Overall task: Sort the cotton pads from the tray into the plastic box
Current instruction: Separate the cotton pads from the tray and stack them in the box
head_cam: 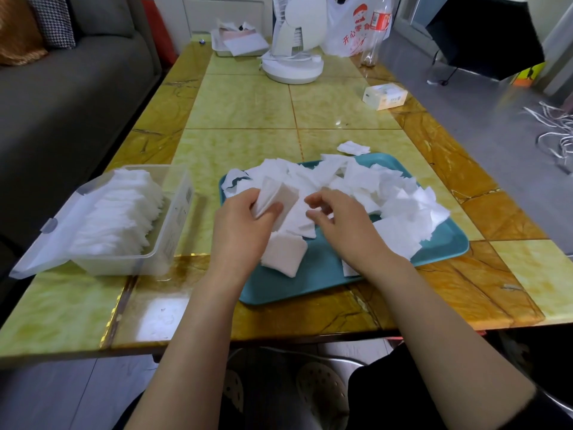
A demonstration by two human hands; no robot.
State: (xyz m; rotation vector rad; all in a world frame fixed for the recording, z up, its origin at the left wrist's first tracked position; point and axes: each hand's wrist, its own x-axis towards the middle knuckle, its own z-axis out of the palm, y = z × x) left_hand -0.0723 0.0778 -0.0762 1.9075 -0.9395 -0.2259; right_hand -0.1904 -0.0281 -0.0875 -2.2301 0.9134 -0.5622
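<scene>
Few at a time: hold cotton pads [274, 193] clamped in left hand [238, 226], add singles with right hand [341, 229], curled over tray [310, 282], grip unclear; square edges before plastic box [175, 218] at left.

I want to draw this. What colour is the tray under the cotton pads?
The tray is teal, clearest in the head view.
</scene>
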